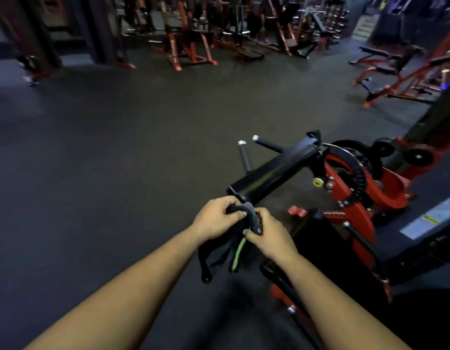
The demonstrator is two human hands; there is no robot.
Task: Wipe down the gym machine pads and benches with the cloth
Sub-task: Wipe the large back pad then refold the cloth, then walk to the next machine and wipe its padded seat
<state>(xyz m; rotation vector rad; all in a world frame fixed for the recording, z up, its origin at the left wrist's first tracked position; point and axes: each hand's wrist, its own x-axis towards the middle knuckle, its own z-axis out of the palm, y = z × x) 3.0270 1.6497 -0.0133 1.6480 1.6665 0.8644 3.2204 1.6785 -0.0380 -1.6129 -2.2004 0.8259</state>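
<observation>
At lower centre, your left hand (216, 218) and right hand (269, 236) both grasp the limp, light cloth (218, 256); bunch it before wiping.

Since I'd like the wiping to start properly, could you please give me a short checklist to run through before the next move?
1. Dark cloth with a lime-green strip held: ok, left hand and right hand both grip it.
2. Cloth spread flat for wiping: not ok, it is bunched and hangs down.
3. Cloth on a surface: not ok, it is held in the air.
4. Long black padded arm of the red-framed machine within reach: ok, just beyond the hands.
5. Cloth damp: cannot tell.
</observation>
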